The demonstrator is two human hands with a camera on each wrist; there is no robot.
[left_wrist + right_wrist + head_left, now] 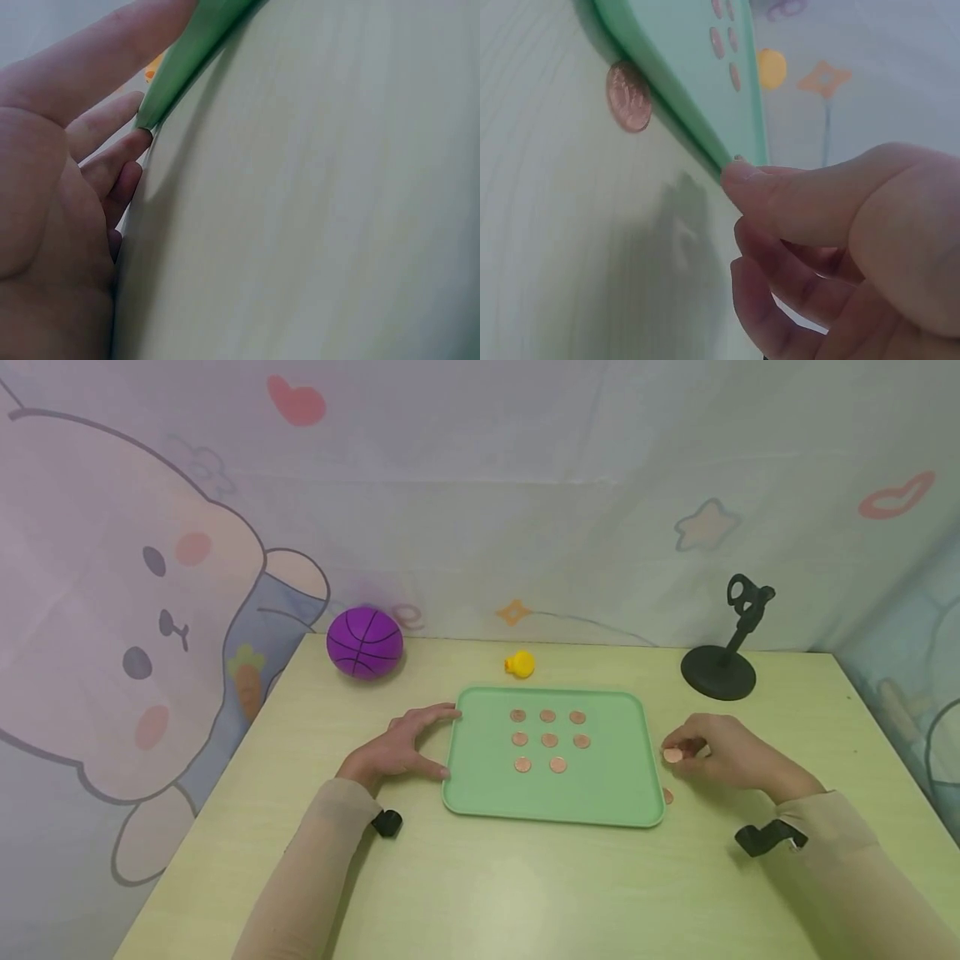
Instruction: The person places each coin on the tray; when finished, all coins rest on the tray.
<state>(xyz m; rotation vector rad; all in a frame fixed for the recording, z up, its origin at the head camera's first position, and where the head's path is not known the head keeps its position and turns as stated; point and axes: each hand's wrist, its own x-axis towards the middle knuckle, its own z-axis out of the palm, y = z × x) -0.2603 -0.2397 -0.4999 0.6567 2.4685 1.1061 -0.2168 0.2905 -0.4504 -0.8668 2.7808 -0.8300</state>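
Observation:
A pale green tray lies on the table, with several copper coins set out in rows on it. My left hand rests at the tray's left edge, thumb and fingers spread and touching the rim. Just off the right rim, my right hand pinches one copper coin between thumb and fingers; in the right wrist view the thumb mostly covers it. Another coin lies on the table close against the tray's right side.
Behind the tray sits a small yellow toy. A purple ball stands at the back left, and a black stand with a round base at the back right. A printed cloth hangs behind the table.

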